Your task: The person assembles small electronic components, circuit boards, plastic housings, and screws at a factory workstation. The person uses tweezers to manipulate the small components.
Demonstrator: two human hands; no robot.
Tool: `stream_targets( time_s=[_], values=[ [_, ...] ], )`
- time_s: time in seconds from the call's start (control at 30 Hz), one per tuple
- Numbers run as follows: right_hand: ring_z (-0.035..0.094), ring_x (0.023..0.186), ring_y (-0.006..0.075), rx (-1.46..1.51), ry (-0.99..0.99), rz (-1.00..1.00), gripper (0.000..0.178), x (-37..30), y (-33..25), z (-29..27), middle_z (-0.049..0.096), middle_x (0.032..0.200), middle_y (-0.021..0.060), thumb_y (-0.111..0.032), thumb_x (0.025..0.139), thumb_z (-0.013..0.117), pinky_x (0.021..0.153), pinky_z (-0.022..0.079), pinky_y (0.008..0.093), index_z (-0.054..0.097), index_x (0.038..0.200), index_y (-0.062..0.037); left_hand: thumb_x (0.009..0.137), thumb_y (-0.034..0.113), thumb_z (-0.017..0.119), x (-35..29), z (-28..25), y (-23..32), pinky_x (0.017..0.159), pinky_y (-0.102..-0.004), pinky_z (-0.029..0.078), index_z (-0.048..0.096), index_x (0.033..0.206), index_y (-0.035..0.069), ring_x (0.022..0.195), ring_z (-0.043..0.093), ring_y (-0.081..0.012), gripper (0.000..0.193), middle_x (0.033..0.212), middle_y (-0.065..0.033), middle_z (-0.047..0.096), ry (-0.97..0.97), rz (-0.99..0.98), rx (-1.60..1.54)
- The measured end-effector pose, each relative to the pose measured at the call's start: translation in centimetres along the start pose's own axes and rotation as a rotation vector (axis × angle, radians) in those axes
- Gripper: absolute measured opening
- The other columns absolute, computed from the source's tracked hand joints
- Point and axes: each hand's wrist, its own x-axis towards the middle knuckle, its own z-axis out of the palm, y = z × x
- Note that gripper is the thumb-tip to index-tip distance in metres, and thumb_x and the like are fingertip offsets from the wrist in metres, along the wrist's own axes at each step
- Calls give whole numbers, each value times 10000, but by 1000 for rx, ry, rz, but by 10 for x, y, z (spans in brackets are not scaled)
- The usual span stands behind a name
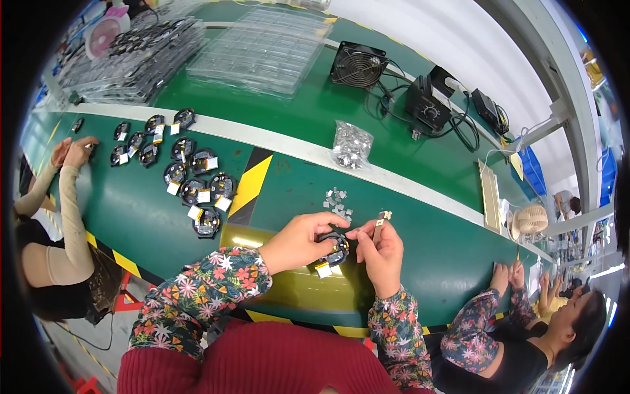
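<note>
My left hand [298, 244] has its fingers closed round the edge of a round black device housing [339, 251]. Small electronic parts show inside the housing, and a flat silver-white battery [323, 269] hangs out at its near side. My right hand [382, 259] grips a slim, tan-grey tool [379, 226] whose upper end sticks up above the fingers; its kind is not clear. The right fingertips are close to the right rim of the housing. Just beyond both hands lies a loose scatter of small grey square pieces [337, 202]. Beneath the housing is a yellowish mat [275, 282].
Several similar housings with batteries [207, 223] lie to the left. Behind are a clear bag of small parts [352, 144], stacked clear trays [262, 49], a black fan [359, 64] and a black control box [428, 105]. Co-workers sit on both sides.
</note>
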Motion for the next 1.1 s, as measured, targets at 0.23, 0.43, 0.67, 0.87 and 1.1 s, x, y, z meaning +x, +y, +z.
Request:
stream_targets(
  time_s=[0.23, 0.43, 0.67, 0.87, 1.1],
  values=[
    [419, 481, 8, -252, 26, -131, 56, -2, 8, 1, 607, 665, 21, 32, 813, 551, 449, 353, 182, 536, 859, 5, 804, -27, 520, 2, 0, -4, 640, -213, 467, 534, 964, -40, 731, 572, -67, 161, 838, -65, 625, 65, 16, -11],
    [466, 633, 38, -395, -25, -223, 57, -3, 6, 10, 548, 784, 17, 42, 778, 580, 556, 391, 177, 548, 811, 8, 783, 2, 546, 2, 0, -6, 590, -227, 453, 564, 912, -22, 674, 556, -70, 133, 791, -66, 620, 122, 61, 124],
    [495, 731, 62, -342, -54, -143, 92, -4, 8, 11, 513, 905, 42, 69, 734, 606, 613, 417, 179, 549, 781, 14, 738, 32, 583, 1, 1, -11, 557, -257, 444, 581, 881, 5, 609, 542, -128, 146, 765, -91, 580, 175, 152, 258],
    [497, 677, 63, -397, -18, -202, 94, -5, 8, 14, 520, 908, 49, 49, 718, 628, 575, 410, 181, 561, 768, 6, 737, 41, 585, 0, 2, -12, 553, -267, 448, 582, 881, 7, 604, 548, -148, 148, 773, -99, 583, 189, 164, 281],
    [550, 624, 146, -538, 33, -330, 110, -6, 7, 19, 548, 876, 103, 40, 706, 632, 547, 452, 242, 559, 783, 9, 750, 37, 576, -1, 4, -4, 568, -262, 463, 582, 877, -7, 608, 567, -138, 135, 742, -92, 602, 180, 114, 247]
  ],
)
